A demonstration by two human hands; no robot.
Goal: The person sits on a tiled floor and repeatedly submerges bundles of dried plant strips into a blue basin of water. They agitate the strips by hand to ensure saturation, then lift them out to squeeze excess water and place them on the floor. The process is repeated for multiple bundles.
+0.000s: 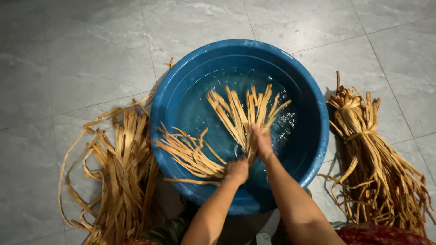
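Your two bare forearms reach forward from the bottom edge into a round blue basin [313,136] of water standing on grey floor tiles [68,59]. Left of the basin, a loose heap of tan strips [120,177] lies sprawled on the floor. Your left hand [236,171] is clenched around one bunch of wet strips [188,152], which fans leftward over the water. Just beside it, your right hand [262,141] grips a second bunch [243,111], fanning upward. Right of the basin lies a tied bundle of strips [370,159].
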